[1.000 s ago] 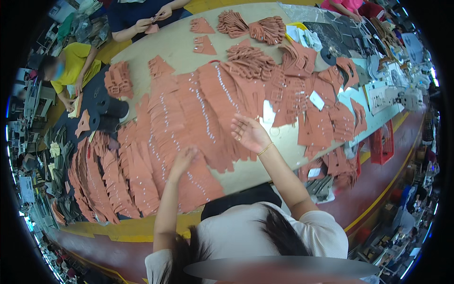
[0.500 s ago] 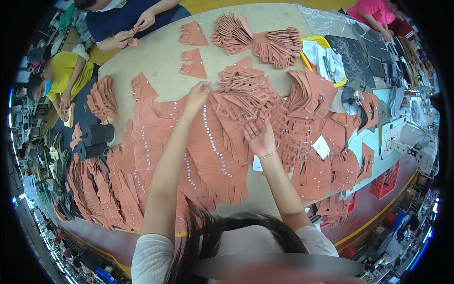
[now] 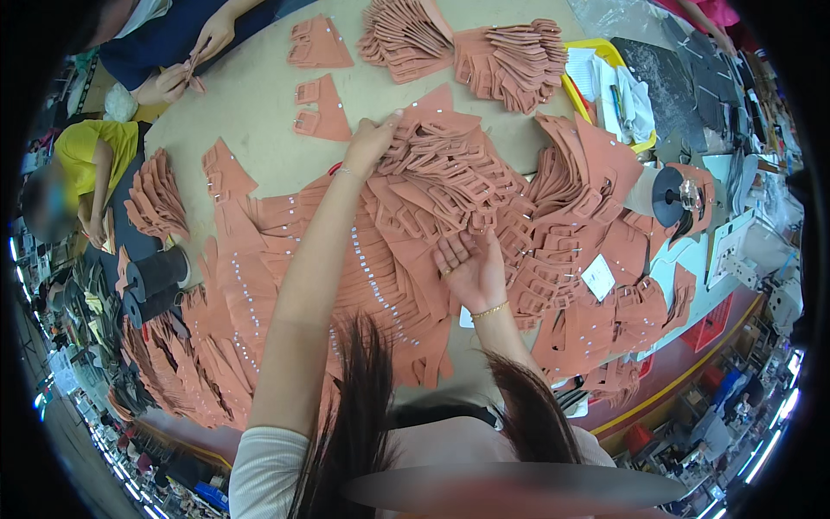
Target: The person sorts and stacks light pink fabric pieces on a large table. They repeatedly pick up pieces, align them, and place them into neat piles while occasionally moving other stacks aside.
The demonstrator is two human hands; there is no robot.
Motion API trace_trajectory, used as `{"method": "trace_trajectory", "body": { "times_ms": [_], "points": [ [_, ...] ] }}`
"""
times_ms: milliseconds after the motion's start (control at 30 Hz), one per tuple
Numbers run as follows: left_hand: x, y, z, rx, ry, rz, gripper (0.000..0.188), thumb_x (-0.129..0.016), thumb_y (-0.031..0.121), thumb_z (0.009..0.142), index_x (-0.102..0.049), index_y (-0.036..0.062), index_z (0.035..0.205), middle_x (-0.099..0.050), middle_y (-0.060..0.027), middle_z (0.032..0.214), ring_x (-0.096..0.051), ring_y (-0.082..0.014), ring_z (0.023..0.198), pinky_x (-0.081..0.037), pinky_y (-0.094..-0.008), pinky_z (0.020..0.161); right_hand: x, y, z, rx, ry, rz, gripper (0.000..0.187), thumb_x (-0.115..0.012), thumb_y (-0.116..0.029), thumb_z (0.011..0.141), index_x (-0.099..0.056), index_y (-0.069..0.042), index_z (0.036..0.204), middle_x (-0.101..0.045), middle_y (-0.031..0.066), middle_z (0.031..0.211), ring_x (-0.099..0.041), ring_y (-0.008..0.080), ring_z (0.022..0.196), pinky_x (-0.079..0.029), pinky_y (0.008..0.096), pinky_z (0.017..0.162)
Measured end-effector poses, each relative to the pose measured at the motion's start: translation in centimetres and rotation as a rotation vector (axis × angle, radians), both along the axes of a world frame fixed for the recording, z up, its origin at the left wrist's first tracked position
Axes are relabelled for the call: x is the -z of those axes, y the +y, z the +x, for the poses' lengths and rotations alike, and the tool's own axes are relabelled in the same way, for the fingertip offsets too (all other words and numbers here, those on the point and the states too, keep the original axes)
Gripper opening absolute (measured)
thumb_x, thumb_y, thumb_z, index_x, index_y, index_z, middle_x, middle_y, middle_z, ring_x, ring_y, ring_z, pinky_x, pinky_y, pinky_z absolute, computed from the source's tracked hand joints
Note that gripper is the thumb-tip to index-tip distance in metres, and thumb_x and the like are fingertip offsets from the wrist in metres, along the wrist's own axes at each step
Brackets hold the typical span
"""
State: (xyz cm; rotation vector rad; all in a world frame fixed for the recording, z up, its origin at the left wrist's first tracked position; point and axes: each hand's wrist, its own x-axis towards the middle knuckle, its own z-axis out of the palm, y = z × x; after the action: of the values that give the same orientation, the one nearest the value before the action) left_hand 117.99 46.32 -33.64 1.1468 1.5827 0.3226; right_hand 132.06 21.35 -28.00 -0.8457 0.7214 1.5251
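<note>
Head view shows a messy pile of flat, red-brown, leather-like pieces with square loops (image 3: 445,177) on the pale tan table (image 3: 242,108). The left hand (image 3: 372,145) curls at the pile's left edge; I can't tell if it pinches any. The right hand (image 3: 474,270) is loosely spread, palm up, by the near edge. Pieces look light and bendy; the pile may slip, so both sides seem best to hold.
</note>
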Motion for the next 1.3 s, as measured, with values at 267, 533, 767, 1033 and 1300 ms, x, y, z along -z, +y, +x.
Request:
{"method": "trace_trajectory", "body": {
  "times_ms": [267, 533, 767, 1033, 1300],
  "points": [
    [2.0, 0.2, 0.8, 0.081, 0.116, 0.100, 0.055, -0.067, 0.042, 0.088, -0.062, -0.0107, 0.103, -0.064, -0.0080, 0.079, -0.058, -0.0122, 0.065, -0.046, -0.0278, 0.054, -0.2, 0.6, 0.4, -0.105, -0.056, 0.006, 0.060, -0.069, -0.049, 0.085, -0.044, -0.005, 0.117, -0.049, 0.0099, 0.118, -0.047, 0.0268, 0.117, -0.035, 0.0460, 0.107],
    [0.6, 0.0, 0.9, 0.098, 0.096, 0.006, 0.070, -0.065, 0.048, 0.086, -0.057, -0.0150, 0.115, -0.067, -0.0161, 0.099, -0.065, -0.0207, 0.082, -0.053, -0.0325, 0.068, 0.0, 1.2, 0.0, 0.014, 0.027, -0.002, 0.047, -0.065, -0.048, 0.088, -0.053, -0.008, 0.109, -0.054, 0.0063, 0.112, -0.052, 0.0226, 0.108, -0.039, 0.0402, 0.100],
    [-0.6, 0.0, 0.8, 0.177, 0.145, -0.074, 0.078, -0.060, 0.056, 0.086, -0.056, -0.0156, 0.116, -0.067, -0.0180, 0.099, -0.066, -0.0211, 0.083, -0.054, -0.0326, 0.067, -0.8, 2.2, -0.1, 0.002, 0.080, 0.016, 0.042, -0.064, -0.047, 0.089, -0.057, -0.010, 0.106, -0.057, 0.0071, 0.114, -0.056, 0.0225, 0.105, -0.042, 0.0379, 0.096],
    [0.1, -0.4, 1.3, 0.194, 0.316, 0.030, 0.097, -0.058, 0.065, 0.083, -0.044, -0.0197, 0.128, -0.058, -0.0316, 0.122, -0.056, -0.0353, 0.118, -0.045, -0.0408, 0.097, -0.8, 3.2, -0.8, 0.106, 0.078, 0.050, 0.045, -0.063, -0.045, 0.091, -0.056, -0.010, 0.118, -0.055, 0.0111, 0.125, -0.054, 0.0280, 0.117, -0.038, 0.0489, 0.108],
    [0.8, 0.1, 1.0, 0.188, 0.227, 0.040, 0.084, -0.064, 0.058, 0.083, -0.053, -0.0172, 0.118, -0.066, -0.0227, 0.100, -0.065, -0.0269, 0.094, -0.053, -0.0347, 0.080, -0.8, 3.2, -0.1, 0.070, 0.043, 0.210, 0.054, -0.063, -0.045, 0.091, -0.051, -0.008, 0.129, -0.056, 0.0119, 0.126, -0.052, 0.0284, 0.122, -0.042, 0.0461, 0.106]
  ]
}}
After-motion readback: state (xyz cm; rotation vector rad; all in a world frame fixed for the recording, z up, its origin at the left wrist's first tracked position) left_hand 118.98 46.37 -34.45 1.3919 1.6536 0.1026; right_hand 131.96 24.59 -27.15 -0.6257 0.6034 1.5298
